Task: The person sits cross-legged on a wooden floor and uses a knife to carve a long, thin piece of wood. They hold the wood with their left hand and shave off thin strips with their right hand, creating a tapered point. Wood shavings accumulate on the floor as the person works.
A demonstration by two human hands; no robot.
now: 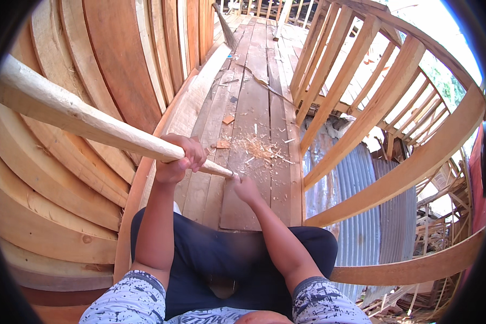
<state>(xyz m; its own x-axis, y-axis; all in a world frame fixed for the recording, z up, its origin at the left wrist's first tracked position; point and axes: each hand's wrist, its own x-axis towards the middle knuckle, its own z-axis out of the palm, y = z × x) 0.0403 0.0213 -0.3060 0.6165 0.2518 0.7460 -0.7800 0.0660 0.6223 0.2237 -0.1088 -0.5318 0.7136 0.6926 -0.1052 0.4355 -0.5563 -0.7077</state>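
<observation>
A long, pale wooden pole [108, 129] slants across from the upper left, narrowing toward its end near the middle. My left hand [181, 156] is wrapped round it, a short way back from the thin end. At that end sits my right hand [245, 189], its fingers closed and touching the tip. Whether it pinches the tip or holds something small against it is hidden. Both forearms reach forward over my dark-clothed, bent legs [200, 254]. Past the hands, a heap of curly wood shavings [259, 147] lies on the plank floor [251, 210].
A wall of upright boards [113, 59] stands close on the left, with a long plank [191, 102] along its foot. Slatted wooden railing [362, 119] runs on the right; corrugated metal sheets [356, 200] lie below it. A broom [225, 29] leans farther ahead. Small wood offcuts [223, 144] dot the floor.
</observation>
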